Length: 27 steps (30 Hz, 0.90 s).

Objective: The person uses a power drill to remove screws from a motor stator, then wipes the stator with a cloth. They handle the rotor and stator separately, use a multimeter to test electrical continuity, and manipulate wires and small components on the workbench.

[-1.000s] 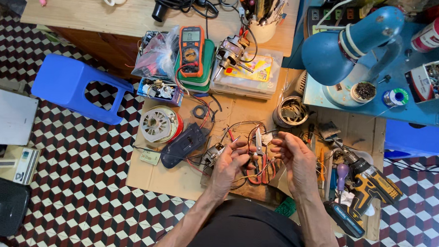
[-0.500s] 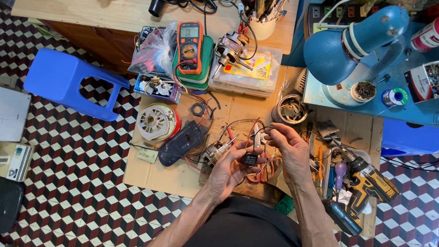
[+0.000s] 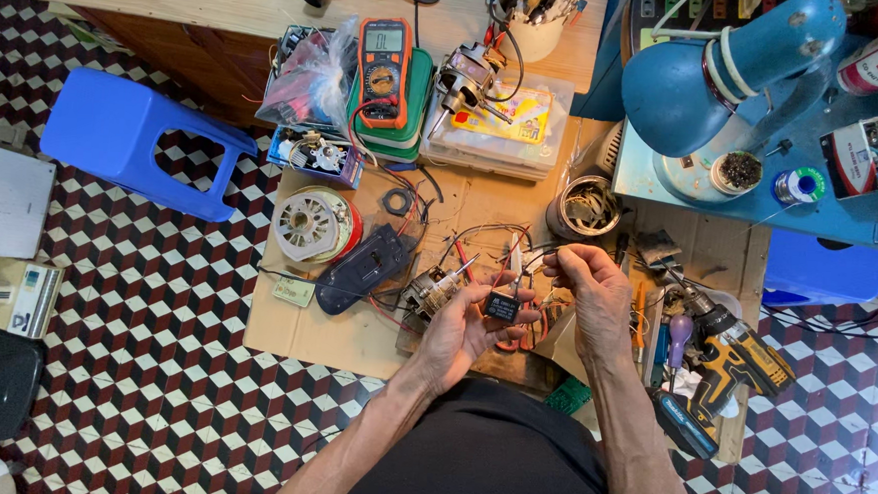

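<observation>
Two hands: both up over the near edge of the cardboard sheet [image 3: 334, 342], working close together.
Left hand [image 3: 460, 328]: fingers curled round a small black box-shaped part [image 3: 502, 305], propped upright so its leads face the other hand.
Right hand [image 3: 587, 295]: fingertips pinched on thin wires [image 3: 531, 257] above that part.
Motor [image 3: 429, 289]: lying on the cardboard just left of the hands, wires trailing.
Yellow drill [image 3: 739, 358]: parked at the right edge, out of the way.

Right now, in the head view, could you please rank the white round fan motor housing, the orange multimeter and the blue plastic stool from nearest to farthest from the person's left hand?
1. The white round fan motor housing, on the cardboard up and left of the left hand.
2. The orange multimeter, farther up, on green boxes.
3. The blue plastic stool, far left on the tiled floor.
</observation>
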{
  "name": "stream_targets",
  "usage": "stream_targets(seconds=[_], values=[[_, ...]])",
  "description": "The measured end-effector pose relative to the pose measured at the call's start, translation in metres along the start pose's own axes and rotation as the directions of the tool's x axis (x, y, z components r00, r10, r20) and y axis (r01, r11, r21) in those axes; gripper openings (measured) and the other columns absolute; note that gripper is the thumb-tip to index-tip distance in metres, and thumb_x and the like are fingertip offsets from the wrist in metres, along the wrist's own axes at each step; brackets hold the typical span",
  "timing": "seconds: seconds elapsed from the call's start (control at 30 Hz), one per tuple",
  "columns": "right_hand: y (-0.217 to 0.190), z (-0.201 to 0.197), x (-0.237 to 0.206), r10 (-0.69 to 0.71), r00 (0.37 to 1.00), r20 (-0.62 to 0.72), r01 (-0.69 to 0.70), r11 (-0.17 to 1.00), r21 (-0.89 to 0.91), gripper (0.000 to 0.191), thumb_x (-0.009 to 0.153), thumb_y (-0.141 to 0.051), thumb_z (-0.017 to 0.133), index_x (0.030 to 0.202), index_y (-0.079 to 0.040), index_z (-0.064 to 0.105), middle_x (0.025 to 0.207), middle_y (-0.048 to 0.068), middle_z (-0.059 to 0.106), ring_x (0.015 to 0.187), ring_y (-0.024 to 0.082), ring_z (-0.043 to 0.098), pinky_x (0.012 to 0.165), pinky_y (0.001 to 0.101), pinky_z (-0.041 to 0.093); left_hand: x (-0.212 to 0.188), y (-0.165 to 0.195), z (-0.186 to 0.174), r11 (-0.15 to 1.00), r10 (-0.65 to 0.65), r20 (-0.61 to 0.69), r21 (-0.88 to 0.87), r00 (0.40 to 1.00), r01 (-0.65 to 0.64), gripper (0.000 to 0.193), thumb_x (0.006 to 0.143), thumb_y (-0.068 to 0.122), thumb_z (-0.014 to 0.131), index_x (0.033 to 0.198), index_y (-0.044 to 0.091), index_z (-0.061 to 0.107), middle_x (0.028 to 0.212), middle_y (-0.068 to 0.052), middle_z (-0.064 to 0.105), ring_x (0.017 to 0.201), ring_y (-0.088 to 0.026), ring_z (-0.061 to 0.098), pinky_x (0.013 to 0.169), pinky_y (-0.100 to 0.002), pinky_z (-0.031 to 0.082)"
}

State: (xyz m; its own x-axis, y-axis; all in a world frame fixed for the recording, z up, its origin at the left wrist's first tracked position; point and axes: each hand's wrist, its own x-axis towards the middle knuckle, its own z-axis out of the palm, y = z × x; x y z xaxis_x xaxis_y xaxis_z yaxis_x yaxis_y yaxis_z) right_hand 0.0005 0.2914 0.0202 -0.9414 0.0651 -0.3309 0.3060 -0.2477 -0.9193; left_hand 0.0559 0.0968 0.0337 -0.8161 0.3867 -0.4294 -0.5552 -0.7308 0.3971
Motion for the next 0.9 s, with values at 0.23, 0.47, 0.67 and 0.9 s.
stream_targets(seconds=[0.23,0.47,0.67,0.9], values=[[0.0007,-0.0034,-0.0046,-0.013,0.999,-0.036,0.010,0.996,-0.086,0.016,0.100,-0.015,0.066,0.108,-0.001,0.067,0.098,0.010,0.076,0.088,0.014,0.070,0.081,0.0264,0.054,0.0001,-0.0037,-0.0047,1.000,-0.014,0.010,-0.025,1.000,0.014,0.045,0.108,0.031,0.041,0.143,0.003,0.046,0.129,-0.021,0.065,0.113,-0.029,0.070,0.091,-0.038,0.059],[0.0067,-0.0067,-0.0035,0.027,0.998,-0.063,-0.032,0.997,-0.072,0.015,0.099,-0.014,0.066,0.107,-0.001,0.067,0.098,0.011,0.076,0.086,0.014,0.070,0.078,0.0263,0.054,0.0005,-0.0050,-0.0039,0.999,-0.019,0.013,0.035,1.000,0.019,0.048,0.108,0.032,0.041,0.147,0.003,0.045,0.129,-0.022,0.065,0.112,-0.029,0.070,0.093,-0.038,0.059],[0.0075,-0.0070,-0.0026,0.040,0.997,-0.067,-0.045,0.996,-0.076,0.014,0.100,-0.014,0.066,0.107,-0.001,0.067,0.099,0.010,0.075,0.086,0.013,0.069,0.078,0.0262,0.053,0.0013,-0.0027,-0.0021,0.999,-0.027,-0.004,0.029,1.000,0.027,0.049,0.108,0.034,0.040,0.147,0.004,0.044,0.129,-0.022,0.065,0.111,-0.028,0.070,0.092,-0.037,0.059],[0.0057,-0.0071,-0.0036,0.065,0.995,-0.079,-0.072,0.993,-0.090,0.015,0.099,-0.014,0.065,0.107,-0.002,0.067,0.098,0.010,0.075,0.087,0.014,0.069,0.079,0.0267,0.054,0.0000,-0.0027,0.0003,0.998,-0.024,-0.020,0.061,1.000,0.025,0.049,0.109,0.034,0.038,0.147,0.003,0.043,0.128,-0.024,0.064,0.110,-0.029,0.070,0.092,-0.036,0.059]])
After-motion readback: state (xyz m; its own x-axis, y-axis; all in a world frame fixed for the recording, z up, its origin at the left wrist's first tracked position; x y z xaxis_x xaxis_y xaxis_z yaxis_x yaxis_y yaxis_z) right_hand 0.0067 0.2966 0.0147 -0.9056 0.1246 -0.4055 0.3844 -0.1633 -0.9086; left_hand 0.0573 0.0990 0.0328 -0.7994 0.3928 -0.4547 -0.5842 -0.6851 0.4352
